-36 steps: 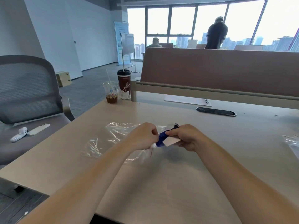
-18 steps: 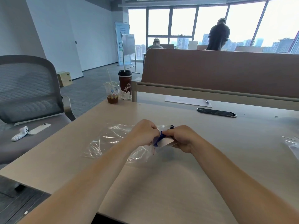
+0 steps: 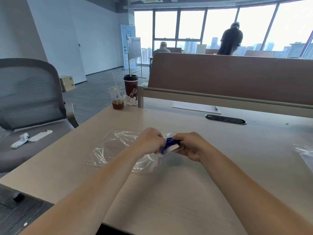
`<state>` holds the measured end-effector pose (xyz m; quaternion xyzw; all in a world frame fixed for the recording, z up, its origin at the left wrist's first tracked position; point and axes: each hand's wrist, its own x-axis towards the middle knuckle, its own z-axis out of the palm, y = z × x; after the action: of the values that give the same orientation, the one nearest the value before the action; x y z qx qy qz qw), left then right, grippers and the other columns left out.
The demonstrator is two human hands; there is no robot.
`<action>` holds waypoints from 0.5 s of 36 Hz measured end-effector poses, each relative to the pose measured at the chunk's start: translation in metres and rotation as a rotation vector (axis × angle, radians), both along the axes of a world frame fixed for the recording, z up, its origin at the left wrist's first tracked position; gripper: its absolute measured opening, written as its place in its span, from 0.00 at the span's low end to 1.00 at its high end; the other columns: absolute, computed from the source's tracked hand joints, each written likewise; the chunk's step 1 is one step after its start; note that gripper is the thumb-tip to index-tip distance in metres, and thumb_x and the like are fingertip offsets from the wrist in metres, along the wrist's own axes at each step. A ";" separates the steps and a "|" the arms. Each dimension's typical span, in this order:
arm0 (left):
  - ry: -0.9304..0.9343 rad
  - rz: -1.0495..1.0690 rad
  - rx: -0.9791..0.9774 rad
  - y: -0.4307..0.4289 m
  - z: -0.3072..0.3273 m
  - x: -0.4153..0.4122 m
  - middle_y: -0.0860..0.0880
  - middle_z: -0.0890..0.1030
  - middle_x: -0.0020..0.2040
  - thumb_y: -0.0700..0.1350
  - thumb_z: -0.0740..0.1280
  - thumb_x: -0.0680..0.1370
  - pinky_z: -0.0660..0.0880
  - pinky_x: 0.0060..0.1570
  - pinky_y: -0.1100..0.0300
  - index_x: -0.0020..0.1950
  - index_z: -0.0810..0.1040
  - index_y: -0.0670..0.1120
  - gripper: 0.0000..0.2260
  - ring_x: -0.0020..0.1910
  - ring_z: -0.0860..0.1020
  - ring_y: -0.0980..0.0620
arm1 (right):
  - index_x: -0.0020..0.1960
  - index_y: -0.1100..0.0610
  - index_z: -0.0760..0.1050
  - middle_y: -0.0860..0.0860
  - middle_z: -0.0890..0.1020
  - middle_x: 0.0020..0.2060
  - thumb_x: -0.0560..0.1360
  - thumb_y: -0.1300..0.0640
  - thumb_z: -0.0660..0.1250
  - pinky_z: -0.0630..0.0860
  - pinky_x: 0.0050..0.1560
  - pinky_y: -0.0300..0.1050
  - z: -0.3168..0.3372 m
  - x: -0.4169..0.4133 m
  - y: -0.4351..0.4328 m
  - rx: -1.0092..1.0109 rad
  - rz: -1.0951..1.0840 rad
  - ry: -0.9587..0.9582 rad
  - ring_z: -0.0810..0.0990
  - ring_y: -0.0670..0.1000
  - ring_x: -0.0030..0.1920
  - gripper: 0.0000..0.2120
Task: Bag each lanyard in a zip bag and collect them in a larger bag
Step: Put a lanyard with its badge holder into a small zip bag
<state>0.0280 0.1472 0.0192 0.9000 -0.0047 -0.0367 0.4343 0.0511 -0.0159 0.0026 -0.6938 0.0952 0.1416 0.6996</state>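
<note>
A folded blue lanyard (image 3: pixel 169 144) with a white card sits between my two hands, above the table. My left hand (image 3: pixel 150 140) pinches the mouth of a small clear zip bag (image 3: pixel 162 154) with a red seal line. My right hand (image 3: pixel 192 145) grips the lanyard and holds it at that mouth; how far it is inside I cannot tell. A larger clear bag (image 3: pixel 116 146) lies crumpled flat on the table under and left of my left hand.
Two drink cups (image 3: pixel 118 99) stand at the table's far left corner. A paper sheet and pen (image 3: pixel 196 106) and a cable grommet (image 3: pixel 225 119) lie near the brown partition. More clear bags (image 3: pixel 304 154) lie at the right edge. A grey chair (image 3: pixel 28 99) with a phone stands left.
My hands have drawn closer together and the lanyard has moved left toward the small bag's mouth. The large bag has not moved.
</note>
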 end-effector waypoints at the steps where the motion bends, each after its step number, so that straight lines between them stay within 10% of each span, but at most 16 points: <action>1: -0.003 0.003 -0.006 0.001 0.000 0.000 0.37 0.85 0.40 0.37 0.66 0.65 0.81 0.44 0.47 0.38 0.83 0.39 0.07 0.41 0.84 0.38 | 0.52 0.69 0.79 0.61 0.83 0.41 0.77 0.66 0.66 0.81 0.35 0.45 0.000 0.000 0.000 0.006 0.006 -0.001 0.83 0.53 0.34 0.08; 18: -0.030 -0.014 -0.087 0.012 -0.018 0.002 0.49 0.84 0.43 0.40 0.68 0.72 0.72 0.42 0.59 0.41 0.84 0.42 0.05 0.43 0.77 0.52 | 0.53 0.66 0.80 0.57 0.83 0.41 0.77 0.67 0.68 0.78 0.34 0.40 -0.011 -0.008 -0.010 -0.036 0.006 -0.014 0.81 0.51 0.36 0.06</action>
<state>0.0302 0.1592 0.0009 0.8807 -0.0192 -0.0262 0.4726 0.0427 -0.0263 -0.0081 -0.7076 0.0906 0.1373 0.6872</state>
